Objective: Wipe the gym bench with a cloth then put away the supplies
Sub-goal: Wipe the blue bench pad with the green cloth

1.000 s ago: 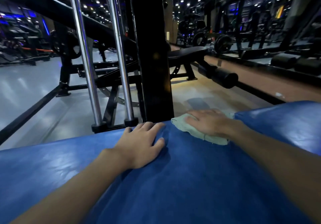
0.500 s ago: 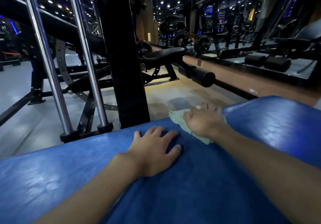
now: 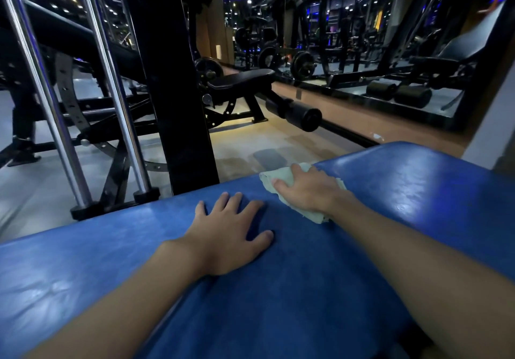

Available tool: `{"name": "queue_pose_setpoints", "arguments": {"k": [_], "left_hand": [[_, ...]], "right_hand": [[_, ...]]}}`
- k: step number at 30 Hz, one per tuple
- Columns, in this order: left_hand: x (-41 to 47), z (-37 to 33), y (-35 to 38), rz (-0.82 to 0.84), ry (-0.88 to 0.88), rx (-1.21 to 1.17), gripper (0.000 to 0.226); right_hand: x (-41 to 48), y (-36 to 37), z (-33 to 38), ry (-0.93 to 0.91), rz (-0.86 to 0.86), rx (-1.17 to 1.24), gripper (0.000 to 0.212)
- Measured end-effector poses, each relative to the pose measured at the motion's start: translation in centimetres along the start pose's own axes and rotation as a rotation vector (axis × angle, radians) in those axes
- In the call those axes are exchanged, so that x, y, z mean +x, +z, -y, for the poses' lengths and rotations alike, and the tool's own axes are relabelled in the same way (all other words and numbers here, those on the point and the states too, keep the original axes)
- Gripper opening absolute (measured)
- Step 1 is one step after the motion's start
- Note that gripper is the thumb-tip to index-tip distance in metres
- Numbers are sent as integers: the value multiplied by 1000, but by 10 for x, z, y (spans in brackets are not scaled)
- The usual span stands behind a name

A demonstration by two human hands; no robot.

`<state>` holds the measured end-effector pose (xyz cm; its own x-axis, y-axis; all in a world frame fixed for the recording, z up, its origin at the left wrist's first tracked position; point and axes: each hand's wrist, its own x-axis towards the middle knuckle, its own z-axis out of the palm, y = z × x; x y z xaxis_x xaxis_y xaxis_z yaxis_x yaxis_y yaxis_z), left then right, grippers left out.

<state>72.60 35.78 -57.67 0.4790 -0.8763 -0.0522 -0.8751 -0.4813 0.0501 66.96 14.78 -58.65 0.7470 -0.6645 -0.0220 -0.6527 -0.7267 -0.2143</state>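
Dim gym beyond blue bench [image 3: 418, 191]; black upright [image 3: 178, 80] close at 11 o'clock. Cloth [image 3: 267, 179] at far bench edge, 1 o'clock, pressed flat under right hand [image 3: 309, 191], fingers [image 3: 296, 173] together. Left hand [image 3: 228, 236] bracing pad, fingers [image 3: 237, 200] spread, holding nothing. Keep pressure even; overlap strokes. Sweep toward open pad at 3 o'clock; avoid dragging cloth off far edge.

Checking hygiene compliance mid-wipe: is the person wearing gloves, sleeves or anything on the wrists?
No. The left hand and right hand are bare, without gloves. No sleeve, watch or band shows anywhere up to the frame edge.
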Motion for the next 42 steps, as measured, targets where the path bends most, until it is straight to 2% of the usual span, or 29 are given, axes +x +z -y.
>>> {"name": "queue_pose_setpoints", "arguments": {"k": [6, 10, 14, 23, 27, 32, 42], "left_hand": [[0, -26, 9, -49, 150, 45, 87], [-1, -28, 10, 12, 112, 34, 86], [2, -27, 0, 62, 106, -9, 87], [1, -31, -3, 67, 100, -17, 82], [-5, -37, -4, 10, 115, 14, 72], [-26, -73, -2, -58, 239, -32, 66], [-64, -102, 2, -30, 167, -117, 75]], "right_hand": [[-24, 6, -19, -6, -42, -20, 84], [-9, 2, -13, -36, -68, -14, 77], [-14, 4, -23, -68, -56, 0, 83], [-81, -1, -49, -73, -78, -12, 74], [-114, -5, -57, -19, -74, -21, 66], [-142, -4, -67, 10, -114, -43, 70], [-192, 3, -85, 15, -239, -27, 53]]}}
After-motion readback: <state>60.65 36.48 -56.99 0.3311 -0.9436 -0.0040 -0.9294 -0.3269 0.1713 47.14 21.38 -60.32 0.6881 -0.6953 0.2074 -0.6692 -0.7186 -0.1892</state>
